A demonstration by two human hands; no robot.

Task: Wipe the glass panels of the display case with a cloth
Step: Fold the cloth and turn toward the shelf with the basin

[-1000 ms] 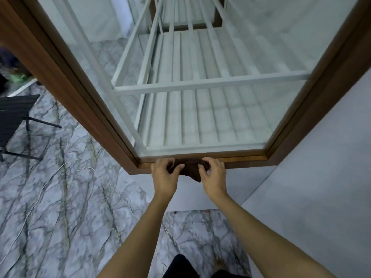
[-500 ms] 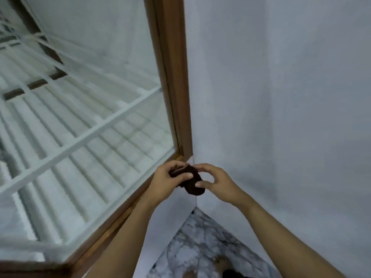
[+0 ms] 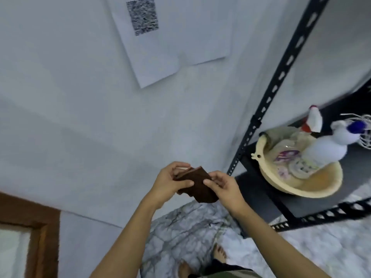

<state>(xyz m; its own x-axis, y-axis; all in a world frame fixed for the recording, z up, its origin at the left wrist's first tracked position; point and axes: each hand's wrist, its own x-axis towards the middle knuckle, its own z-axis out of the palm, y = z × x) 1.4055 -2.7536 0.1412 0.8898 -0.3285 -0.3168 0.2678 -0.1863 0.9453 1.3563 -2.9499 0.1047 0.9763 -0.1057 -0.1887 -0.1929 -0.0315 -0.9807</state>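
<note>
A folded dark brown cloth (image 3: 197,185) hangs in front of me at chest height, before a pale wall. My left hand (image 3: 169,184) pinches its left side with the thumb across the front. My right hand (image 3: 223,187) grips its right edge with fingers and thumb. Only a corner of the display case shows: its brown wooden frame (image 3: 43,227) at the bottom left, with a sliver of glass panel (image 3: 12,249) beside it. Both hands are well away from the case.
A black slotted metal rack (image 3: 281,77) stands at the right. On its low shelf sits a cream basin (image 3: 321,189) holding a white spray bottle (image 3: 323,149) and small items. A paper sheet (image 3: 180,47) hangs on the wall. The marble floor (image 3: 190,227) and my bare feet lie below.
My view swung right, from the case's glass front to the wall and the rack. Both hands came off the case's lower frame and now hold the cloth folded in mid-air.
</note>
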